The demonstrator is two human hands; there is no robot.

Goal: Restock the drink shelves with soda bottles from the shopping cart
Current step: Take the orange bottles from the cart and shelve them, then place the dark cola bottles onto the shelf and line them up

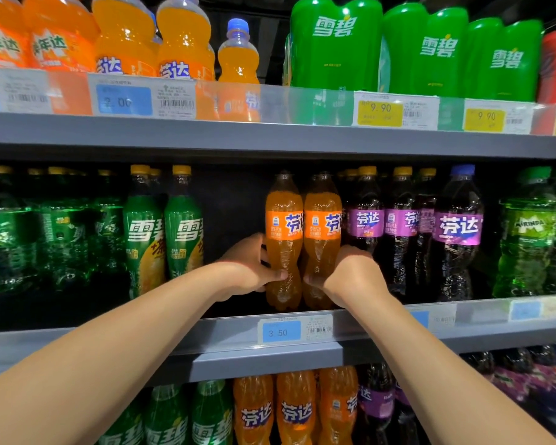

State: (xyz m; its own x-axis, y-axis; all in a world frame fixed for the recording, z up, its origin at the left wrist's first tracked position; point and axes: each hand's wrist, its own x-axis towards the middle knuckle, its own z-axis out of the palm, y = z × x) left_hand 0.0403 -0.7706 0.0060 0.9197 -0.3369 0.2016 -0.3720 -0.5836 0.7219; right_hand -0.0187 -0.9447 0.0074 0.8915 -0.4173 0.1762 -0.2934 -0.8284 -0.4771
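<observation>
Mid-shelf [382, 319], left hand [248, 265] clasping left bottle [283, 216], right hand [351, 275] clasping right bottle [322, 216]

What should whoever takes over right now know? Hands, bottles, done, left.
Left hand grips the lower body of the left orange bottle; right hand grips the right orange bottle the same way.
Both bottles are upright, side by side, at the front of the middle shelf, next to the purple bottles.
Done: these two are at the shelf; whether they are fully set down is unclear.
Left: release them, then fill the dark space between them and the green bottles. The cart is not in view.
</observation>
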